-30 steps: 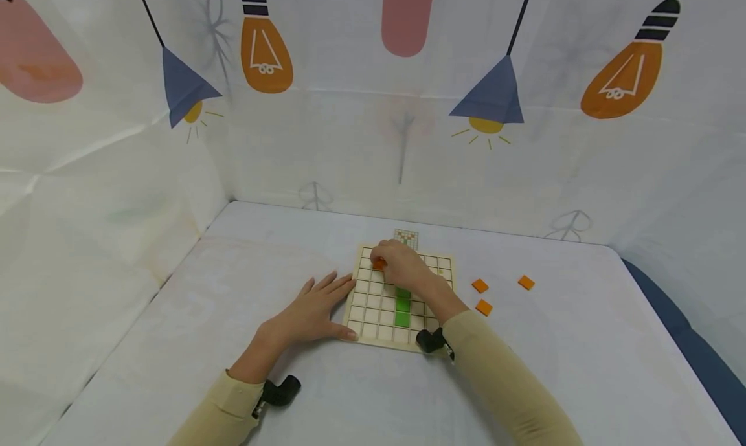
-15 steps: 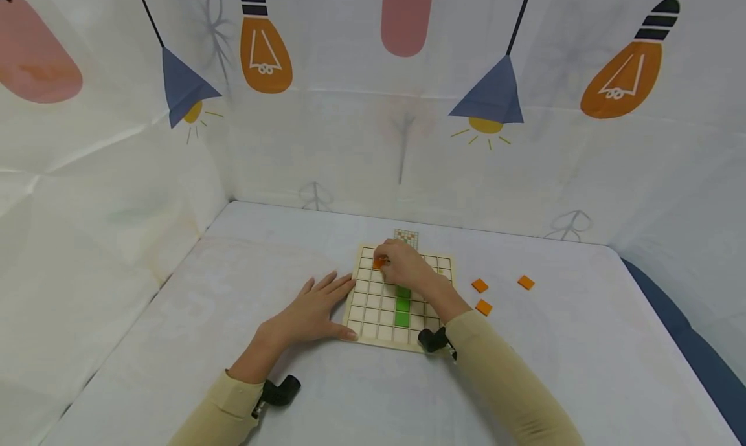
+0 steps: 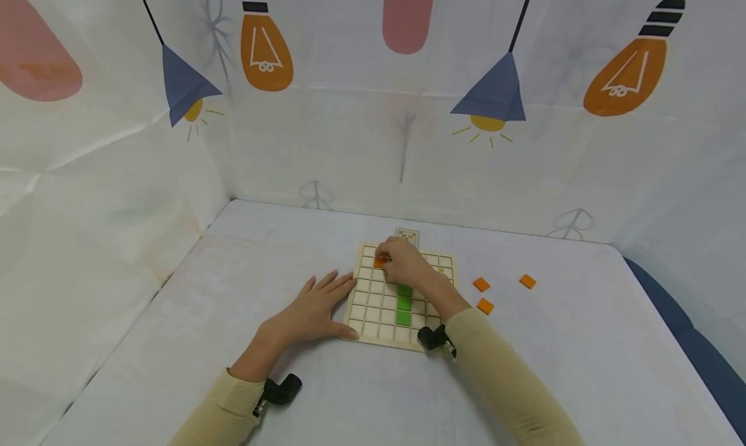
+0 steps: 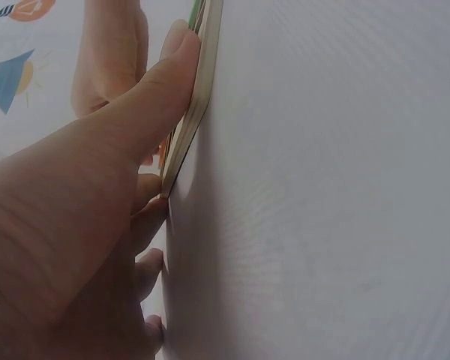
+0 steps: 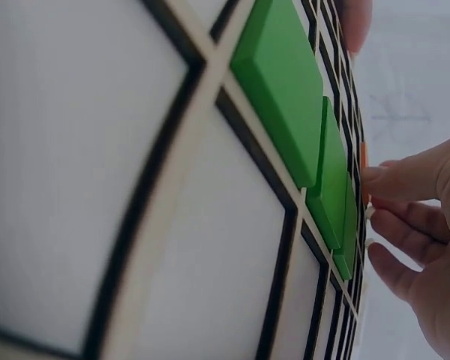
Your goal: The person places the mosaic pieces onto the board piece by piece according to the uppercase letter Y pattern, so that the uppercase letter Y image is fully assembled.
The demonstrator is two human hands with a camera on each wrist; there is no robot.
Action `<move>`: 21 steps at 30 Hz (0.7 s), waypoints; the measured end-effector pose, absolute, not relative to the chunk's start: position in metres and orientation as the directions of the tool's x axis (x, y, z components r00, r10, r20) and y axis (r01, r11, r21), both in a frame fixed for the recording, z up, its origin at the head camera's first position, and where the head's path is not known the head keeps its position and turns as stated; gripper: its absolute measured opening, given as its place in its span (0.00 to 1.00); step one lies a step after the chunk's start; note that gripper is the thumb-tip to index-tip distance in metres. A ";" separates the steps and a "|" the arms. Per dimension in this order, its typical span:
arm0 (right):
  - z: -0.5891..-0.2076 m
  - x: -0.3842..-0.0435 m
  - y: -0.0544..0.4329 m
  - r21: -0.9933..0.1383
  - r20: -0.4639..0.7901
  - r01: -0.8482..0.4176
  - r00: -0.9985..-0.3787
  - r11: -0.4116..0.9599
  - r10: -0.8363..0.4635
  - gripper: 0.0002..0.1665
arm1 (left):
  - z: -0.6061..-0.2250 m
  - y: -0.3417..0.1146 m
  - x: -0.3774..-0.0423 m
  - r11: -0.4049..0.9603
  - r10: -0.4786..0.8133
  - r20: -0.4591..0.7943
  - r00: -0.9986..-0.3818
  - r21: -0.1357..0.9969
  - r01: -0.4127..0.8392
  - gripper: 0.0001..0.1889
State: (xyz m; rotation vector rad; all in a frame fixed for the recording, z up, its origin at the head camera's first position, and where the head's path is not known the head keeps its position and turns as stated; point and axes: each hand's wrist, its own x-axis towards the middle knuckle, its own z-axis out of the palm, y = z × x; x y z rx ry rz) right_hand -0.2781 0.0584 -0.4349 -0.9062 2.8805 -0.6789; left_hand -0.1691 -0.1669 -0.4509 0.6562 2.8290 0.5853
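A pale wooden grid board (image 3: 373, 314) lies flat on the white table. Against its left edge rests my left hand (image 3: 311, 312), fingers spread, with the thumb on the near left corner. My right hand (image 3: 408, 265) reaches over the board and pinches an orange square tile (image 3: 379, 263) at a cell in the far left part. In the right wrist view the thumb touches that orange tile (image 5: 364, 160), which sits at the grid's surface. Green tiles (image 3: 403, 318) form a column in the board's middle, partly hidden by the right hand; three green tiles (image 5: 281, 97) show in the right wrist view.
Right of the board lie three loose orange tiles: one nearer the board (image 3: 481, 284), a second just below it (image 3: 485, 306), and a third farther right (image 3: 527, 281). A small printed grid card (image 3: 408, 234) lies behind the board. A patterned curtain (image 3: 350, 135) rises behind the table.
The right hand has shifted very slightly to the right, still at the orange tile. The left hand stays in place on the board's edge.
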 end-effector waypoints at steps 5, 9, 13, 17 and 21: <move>-0.434 -0.276 0.058 -0.454 0.075 -0.505 -0.843 0.735 -0.533 0.11 | -0.448 -0.166 -0.168 0.826 0.451 -0.098 -0.887 0.421 0.374 0.57; -0.434 -0.275 0.059 -0.475 0.067 -0.482 -0.854 0.736 -0.516 0.10 | -0.448 -0.166 -0.168 0.827 0.451 -0.095 -0.887 0.418 0.376 0.57; -0.434 -0.274 0.059 -0.474 0.063 -0.487 -0.849 0.733 -0.524 0.10 | -0.449 -0.166 -0.169 0.833 0.445 -0.099 -0.890 0.412 0.370 0.58; -0.433 -0.273 0.064 -0.467 0.062 -0.491 -0.848 0.735 -0.527 0.11 | -0.449 -0.165 -0.169 0.833 0.445 -0.100 -0.890 0.411 0.370 0.58; -0.431 -0.270 0.070 -0.459 0.073 -0.486 -0.855 0.744 -0.513 0.12 | -0.448 -0.165 -0.168 0.826 0.449 -0.094 -0.889 0.423 0.373 0.57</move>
